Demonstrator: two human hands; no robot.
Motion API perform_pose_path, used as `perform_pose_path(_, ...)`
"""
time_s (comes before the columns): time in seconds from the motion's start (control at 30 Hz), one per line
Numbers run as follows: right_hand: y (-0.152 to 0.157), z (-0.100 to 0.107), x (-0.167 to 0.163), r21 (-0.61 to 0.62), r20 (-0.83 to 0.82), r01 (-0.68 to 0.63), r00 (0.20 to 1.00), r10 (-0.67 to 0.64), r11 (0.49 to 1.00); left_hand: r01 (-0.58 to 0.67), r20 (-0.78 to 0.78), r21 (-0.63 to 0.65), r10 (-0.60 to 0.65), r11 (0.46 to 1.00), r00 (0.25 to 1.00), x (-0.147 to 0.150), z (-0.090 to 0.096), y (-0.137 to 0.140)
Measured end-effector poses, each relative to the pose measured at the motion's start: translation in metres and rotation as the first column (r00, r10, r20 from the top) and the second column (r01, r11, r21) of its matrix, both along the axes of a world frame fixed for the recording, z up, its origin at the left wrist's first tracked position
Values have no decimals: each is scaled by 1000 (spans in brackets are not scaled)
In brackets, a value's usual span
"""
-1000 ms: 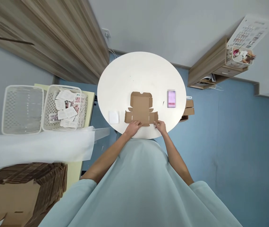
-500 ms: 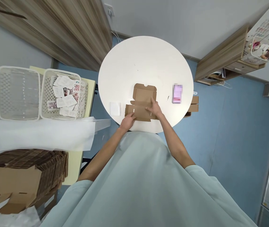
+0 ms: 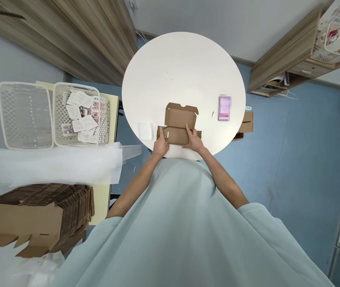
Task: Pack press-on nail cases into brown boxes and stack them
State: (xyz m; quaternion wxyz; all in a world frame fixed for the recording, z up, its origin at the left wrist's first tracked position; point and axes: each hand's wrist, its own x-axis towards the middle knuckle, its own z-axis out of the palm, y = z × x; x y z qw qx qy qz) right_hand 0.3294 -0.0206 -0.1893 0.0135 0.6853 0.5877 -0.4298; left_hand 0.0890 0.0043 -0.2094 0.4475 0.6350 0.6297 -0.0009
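Note:
A partly folded brown cardboard box (image 3: 180, 118) rests on the round white table (image 3: 184, 63) close to my body. Its lid panel stands toward the far side, with small flaps bent up, and the near part has walls partly raised. My left hand (image 3: 160, 146) grips the box's near left corner, thumb on the inside by a side flap. On the near right, my right hand (image 3: 194, 141) holds the wall and flap between thumb and fingers. Left of the box lies a small white packet (image 3: 145, 131). A phone with a pink, blurred screen (image 3: 224, 107) lies at the right.
On the left, a yellow table (image 3: 100, 207) bears a white basket of packets (image 3: 77, 115), another white basket (image 3: 26, 115), a white sheet roll (image 3: 50, 165) and stacked flat cardboard (image 3: 71, 203). A wooden cabinet (image 3: 289, 52) stands at the right; small brown boxes (image 3: 247, 121) show beyond the table edge.
The front and side flaps of the box have been folded up from lying flatter. My left hand has moved up onto the left corner, and my right hand has shifted to the right side wall.

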Motion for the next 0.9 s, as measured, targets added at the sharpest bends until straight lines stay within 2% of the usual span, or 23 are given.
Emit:
perform_pose_path(0.23,5,3,1,-12,7,10,1000,-10,1000,80,-69,-13,-81,997,994,0,5,20)
perform_pose_path(0.43,3,0,1,-13,17,5,1000,-5,1000,202,-74,16,-200,979,977,3,10,16)
perform_pose_path(0.53,2,-4,1,-8,14,6,1000,-6,1000,149,-68,40,-146,988,987,5,17,9)
perform_pose_path(0.63,2,-7,2,-3,6,6,1000,-6,1000,-21,-147,154,44,988,988,1,24,6)
perform_pose_path(0.73,2,-11,1,2,-8,2,1000,-2,1000,-154,-269,218,211,964,940,-10,27,10)
perform_pose_path(0.8,1,-15,1,11,-10,-1,1000,1,1000,-138,-330,144,179,980,927,-18,26,16)
perform_pose_path(0.9,1,-19,1,23,-10,-5,1000,5,1000,-39,-339,40,51,998,939,-25,25,22)
